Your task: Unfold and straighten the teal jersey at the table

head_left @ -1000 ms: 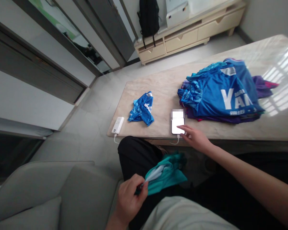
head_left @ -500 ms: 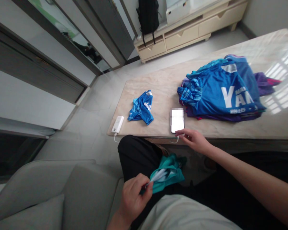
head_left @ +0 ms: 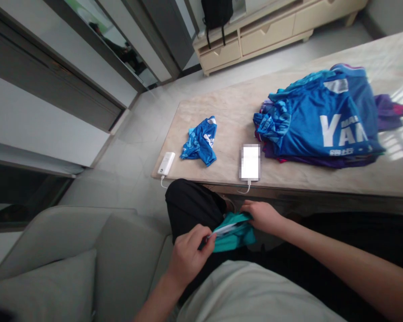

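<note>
A teal garment (head_left: 234, 241), its white inside showing at the opening, is stretched between my two hands above my lap. My left hand (head_left: 194, 250) pinches its left edge between thumb and fingers. At the garment's right upper edge, my right hand (head_left: 263, 217) is closed on the cloth, with the fingertips partly hidden. A phone (head_left: 250, 162) with a bright, blurred-out screen lies at the table's near edge, a white cable (head_left: 246, 188) running from it. Left of the phone, a small blue garment (head_left: 201, 142) lies crumpled on the table.
A marble-patterned table (head_left: 225, 105) stretches in front of my knees. On its right lies a pile of blue and purple jerseys (head_left: 305, 120); a white power bank (head_left: 166, 163) rests at the left corner. A grey sofa (head_left: 127, 264) is at my left. Beyond stands a cream cabinet (head_left: 268, 40) with a black backpack (head_left: 217, 13).
My right hand has left the phone and come down to grip the right side of the teal garment. The garment is now drawn out between both hands. The view has shifted slightly.
</note>
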A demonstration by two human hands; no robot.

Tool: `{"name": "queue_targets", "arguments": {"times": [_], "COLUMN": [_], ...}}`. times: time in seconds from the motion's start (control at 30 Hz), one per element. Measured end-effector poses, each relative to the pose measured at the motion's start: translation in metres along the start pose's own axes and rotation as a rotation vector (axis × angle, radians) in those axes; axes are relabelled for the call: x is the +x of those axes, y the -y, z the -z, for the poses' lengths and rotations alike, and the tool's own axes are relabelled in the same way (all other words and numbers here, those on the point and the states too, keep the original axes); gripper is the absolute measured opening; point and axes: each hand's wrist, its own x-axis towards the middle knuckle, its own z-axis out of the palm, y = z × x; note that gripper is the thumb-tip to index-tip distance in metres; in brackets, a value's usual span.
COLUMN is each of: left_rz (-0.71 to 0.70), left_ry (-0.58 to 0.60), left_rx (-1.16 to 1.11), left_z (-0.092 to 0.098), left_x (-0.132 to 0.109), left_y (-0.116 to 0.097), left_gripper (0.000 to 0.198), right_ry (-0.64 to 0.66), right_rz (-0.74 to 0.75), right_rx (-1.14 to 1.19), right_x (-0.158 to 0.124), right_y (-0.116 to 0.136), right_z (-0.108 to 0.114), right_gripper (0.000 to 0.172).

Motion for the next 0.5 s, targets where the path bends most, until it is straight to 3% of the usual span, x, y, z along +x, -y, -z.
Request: {"name": "queue_targets", "arguments": {"times": [0.17,0.3,0.4,0.5], "left_rz": [0.257,0.293,0.284,0.325], "left_ry": [0.225,0.364,0.381,0.309], "left_rx": [0.055,0.075,0.059,0.074], "left_z": [-0.007,-0.018,-0.024,-0.025], "left_x": [0.005,0.005,0.004,0.004], "left_y": [0.02,0.033,0.037,0.041], "left_gripper": [0.016,0.009,0.023,0.021], "right_ry": [-0.107,-0.252,-0.357,-0.397], "right_rz": [-0.108,-0.135,-0.089,-0.017], "right_rx": [-0.023,-0.002,0.038,0.209], "right_x": [-0.003,-0.01,-0.016,-0.019], "right_y": [-0.007,-0.007,-0.009,-0.016], "right_z": [0.03,0.052,0.063,0.077], "right_gripper": [0.055,0.058,0.056,0.043]}}
